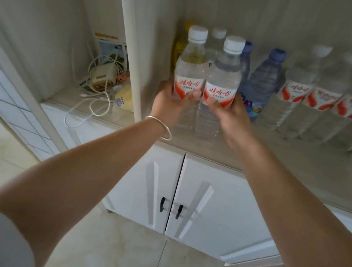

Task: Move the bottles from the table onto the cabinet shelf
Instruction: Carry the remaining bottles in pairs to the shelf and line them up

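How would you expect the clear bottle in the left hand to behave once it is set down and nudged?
The clear bottle in the left hand looks full, so probably heavy for its size. Tall and narrow, it may tip if nudged high. Its smooth plastic is likely slippery.

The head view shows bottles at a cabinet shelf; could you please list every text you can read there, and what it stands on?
"娃哈哈": red and white label of the clear plastic bottle held by the left hand.
"娃哈哈": same label on the clear plastic bottle held by the right hand.
Small print under both: too small to read.
Red and white labels on the clear shelf bottles at right: blurred.
Blue bottle label: unreadable.
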